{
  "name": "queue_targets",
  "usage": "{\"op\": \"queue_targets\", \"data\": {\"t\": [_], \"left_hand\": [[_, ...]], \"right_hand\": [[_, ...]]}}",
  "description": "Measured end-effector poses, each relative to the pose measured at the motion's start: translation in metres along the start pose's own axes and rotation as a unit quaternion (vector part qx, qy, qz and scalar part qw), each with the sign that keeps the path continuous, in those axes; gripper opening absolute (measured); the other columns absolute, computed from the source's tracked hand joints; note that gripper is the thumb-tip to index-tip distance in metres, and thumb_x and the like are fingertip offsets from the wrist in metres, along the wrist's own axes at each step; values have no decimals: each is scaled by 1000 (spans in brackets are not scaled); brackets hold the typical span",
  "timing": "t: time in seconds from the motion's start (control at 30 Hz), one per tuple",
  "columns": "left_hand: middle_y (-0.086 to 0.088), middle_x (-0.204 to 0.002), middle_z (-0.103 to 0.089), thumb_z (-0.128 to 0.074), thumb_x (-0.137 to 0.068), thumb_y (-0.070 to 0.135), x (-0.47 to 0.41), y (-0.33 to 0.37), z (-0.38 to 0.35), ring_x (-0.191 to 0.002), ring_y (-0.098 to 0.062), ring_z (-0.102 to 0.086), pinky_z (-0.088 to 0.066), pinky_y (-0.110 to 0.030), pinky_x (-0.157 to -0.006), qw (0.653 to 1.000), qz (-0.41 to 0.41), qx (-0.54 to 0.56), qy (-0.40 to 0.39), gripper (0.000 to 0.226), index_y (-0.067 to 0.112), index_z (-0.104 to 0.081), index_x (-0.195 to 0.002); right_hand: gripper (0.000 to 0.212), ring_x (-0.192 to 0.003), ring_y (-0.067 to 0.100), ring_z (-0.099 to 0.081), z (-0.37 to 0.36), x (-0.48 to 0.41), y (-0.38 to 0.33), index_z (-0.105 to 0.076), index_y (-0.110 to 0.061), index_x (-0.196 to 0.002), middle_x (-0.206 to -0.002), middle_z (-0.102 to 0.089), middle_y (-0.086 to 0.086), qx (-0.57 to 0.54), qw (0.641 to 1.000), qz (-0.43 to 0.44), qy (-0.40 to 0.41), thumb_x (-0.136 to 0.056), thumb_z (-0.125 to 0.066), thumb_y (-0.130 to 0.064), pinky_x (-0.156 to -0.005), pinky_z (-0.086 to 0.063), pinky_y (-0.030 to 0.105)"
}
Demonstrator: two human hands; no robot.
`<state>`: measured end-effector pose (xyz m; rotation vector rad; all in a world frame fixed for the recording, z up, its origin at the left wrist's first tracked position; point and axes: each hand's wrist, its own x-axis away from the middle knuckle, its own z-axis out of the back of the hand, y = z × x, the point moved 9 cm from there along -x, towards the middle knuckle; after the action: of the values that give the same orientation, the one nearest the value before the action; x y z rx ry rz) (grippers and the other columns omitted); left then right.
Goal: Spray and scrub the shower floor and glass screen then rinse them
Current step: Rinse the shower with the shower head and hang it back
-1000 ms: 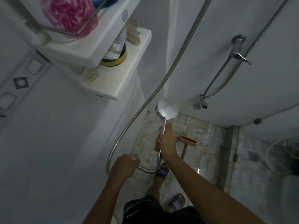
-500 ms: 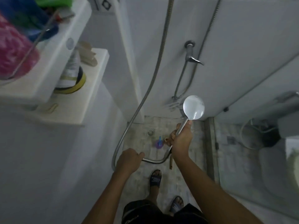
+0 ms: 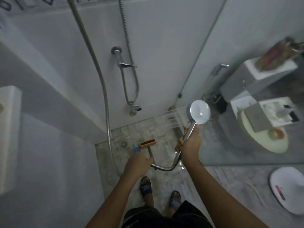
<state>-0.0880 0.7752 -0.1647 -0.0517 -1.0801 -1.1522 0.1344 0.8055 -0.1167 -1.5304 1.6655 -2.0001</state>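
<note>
My right hand (image 3: pixel 190 143) grips the handle of the white round shower head (image 3: pixel 199 111), held up near the glass screen (image 3: pixel 246 38) on the right. Water streams from the head to the left, toward the back wall and the tiled shower floor (image 3: pixel 148 127). My left hand (image 3: pixel 138 165) is closed around the metal hose (image 3: pixel 107 99) where it loops low in front of me. A scrub brush (image 3: pixel 147 143) with red bristles and a wooden handle lies on the floor just beyond my left hand. A blue spray bottle (image 3: pixel 135 148) lies beside it.
A wall tap (image 3: pixel 121 61) with a second hose hangs on the back wall. A floor drain (image 3: pixel 123 143) sits near the brush. Through the glass are a toilet (image 3: pixel 263 139) and its cistern (image 3: pixel 256 79). A white basin (image 3: pixel 289 190) lies at lower right. My sandalled feet (image 3: pixel 159 193) stand on the floor.
My view swung right, so the corner shelves slid out at the left. My right hand carried the shower head rightward toward the glass, and water now streams from it.
</note>
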Motion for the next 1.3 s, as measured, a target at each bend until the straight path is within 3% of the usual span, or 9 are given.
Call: {"op": "queue_targets", "data": {"t": [0.1, 0.23, 0.37, 0.53, 0.67, 0.83, 1.0, 1.17, 1.3], "left_hand": [[-2, -62, -51, -58, -93, 42, -5, 22, -19, -60, -19, -52, -35, -30, -53, 999, -8, -35, -32, 43, 17, -47, -60], [-20, -84, -67, -55, -94, 42, -11, 42, -45, -82, -32, -66, -48, -34, -66, 994, -28, -62, -80, 45, 1, -68, -80], [-7, -72, -63, -53, -92, 50, -20, 63, -64, -70, -23, -60, -42, -29, -60, 990, -54, -89, -100, 46, 14, -54, -63], [-10, -94, -73, -55, -88, 47, -29, 85, -71, -89, -28, -68, -54, -33, -77, 985, -67, -121, -106, 43, 6, -69, -90], [-10, -84, -71, -54, -84, 47, -39, 88, -67, -76, -25, -66, -56, -33, -72, 983, -75, -122, -112, 37, 13, -61, -71], [1, -60, -52, -57, -93, 41, -48, 80, -46, -56, -16, -49, -36, -28, -53, 985, -69, -123, -104, 44, 16, -49, -57], [2, -71, -55, -57, -96, 37, -48, 60, -19, -75, -20, -56, -44, -28, -67, 990, -55, -101, -85, 29, 16, -53, -77], [-5, -84, -63, -58, -94, 44, -53, 19, 6, -86, -25, -63, -49, -31, -74, 996, -14, -52, -64, 37, 16, -54, -70], [-9, -91, -68, -57, -90, 48, -56, -5, 22, -84, -24, -65, -50, -31, -72, 999, 1, -31, -42, 42, 7, -65, -90]], "right_hand": [[58, -38, 14, -24, 22, -8, 2, -38, -20, -72, -48, -29, 1, -5, 999, -38, -1, -91, -36, -75, -43, -24, 21], [59, -37, 14, -25, 55, -14, -5, -43, -16, -81, -49, -29, 2, -16, 999, -27, 33, -93, -34, -73, -42, -25, 20], [62, -39, 14, -27, 93, -19, -11, -46, -16, -79, -50, -30, 3, -42, 994, 0, 99, -91, -34, -76, -43, -26, 22], [62, -39, 15, -28, 110, -24, -23, -46, -17, -73, -51, -30, 5, -53, 991, 18, 119, -93, -31, -74, -42, -27, 22], [61, -40, 15, -28, 99, -29, -31, -47, -17, -73, -50, -30, 4, -49, 992, 22, 115, -95, -31, -71, -42, -26, 22], [62, -39, 15, -28, 62, -35, -25, -47, -15, -78, -52, -31, 6, -20, 997, -5, 70, -93, -33, -74, -42, -28, 22], [61, -40, 16, -28, 22, -35, -8, -45, -17, -78, -52, -32, 4, 6, 998, -44, 49, -92, -33, -75, -41, -28, 22], [61, -41, 16, -28, -18, -30, 11, -43, -17, -74, -53, -32, 4, 22, 997, -61, 31, -92, -35, -74, -43, -27, 23], [61, -42, 15, -29, -37, -27, 22, -41, -16, -76, -53, -35, 4, 38, 997, -61, 25, -90, -37, -76, -44, -27, 24]]}}
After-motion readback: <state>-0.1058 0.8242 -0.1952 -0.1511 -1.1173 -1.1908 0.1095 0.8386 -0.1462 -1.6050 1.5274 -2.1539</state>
